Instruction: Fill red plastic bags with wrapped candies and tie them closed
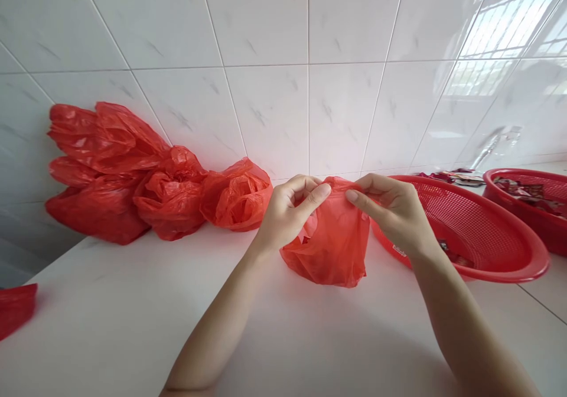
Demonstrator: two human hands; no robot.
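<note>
A red plastic bag (334,243) stands upright on the white counter, its lower part bulging. My left hand (290,211) pinches the bag's top edge between thumb and fingers. On the other side of the same edge, my right hand (392,208) is closed on the plastic too. The film between the two thumbs is gathered and slightly stretched. Something dark shows faintly through the bag's left side, but I cannot make out what is inside.
Several filled red bags (168,193) are heaped against the tiled wall at left. A red perforated basket (478,225) with a few small wrapped packets stands at right, beside a second basket (527,225) holding more packets. Red plastic (18,308) lies at the left edge.
</note>
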